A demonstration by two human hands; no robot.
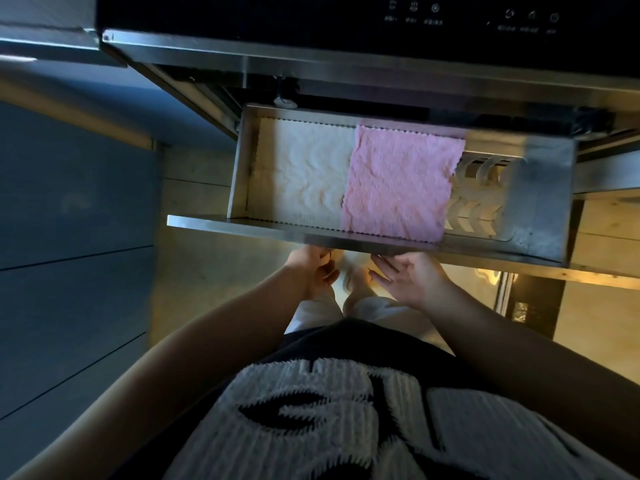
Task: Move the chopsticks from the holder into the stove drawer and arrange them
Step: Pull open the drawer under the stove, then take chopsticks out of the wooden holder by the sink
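Kitchen: open stainless-steel stove drawer (263, 225) is lined w/ a pink square cloth (398, 181); right hand (410, 277) is held slack-fingered beneath, left hand (311, 270) grip can't be told.

Stove drawer (242, 223): stainless steel, shallow, rectangular, pulled out, wide open.

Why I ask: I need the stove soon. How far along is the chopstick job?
Done: the drawer is pulled open, with a white cloth and a pink cloth lying inside. In hand: the left hand and right hand are at its front lip. Left: no chopsticks show in the drawer, so moving and arranging them likely all remains.
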